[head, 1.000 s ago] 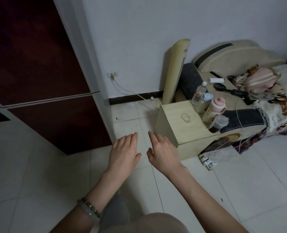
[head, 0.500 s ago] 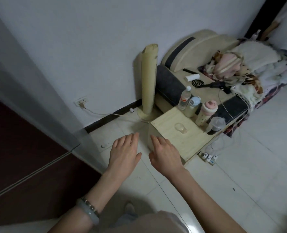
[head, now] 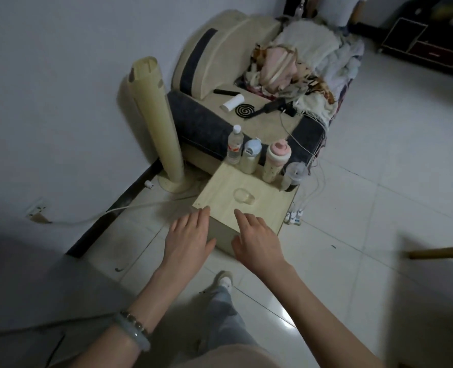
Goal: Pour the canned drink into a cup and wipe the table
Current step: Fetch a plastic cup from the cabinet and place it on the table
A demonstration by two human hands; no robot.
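Dim indoor light, cool grey cast; glare on floor tiles (head: 286, 317) (bottom centre); wide-angle bending, blur at edges; shadow lower left.

— Can a hand reach onto the table (head: 218, 195) from this side?
— Yes, the near half is open wood. A clear cup (head: 244, 195) sits in the middle, a row of bottles (head: 274, 162) walls off the far edge, and the tower fan (head: 157, 123) stands near its left side.
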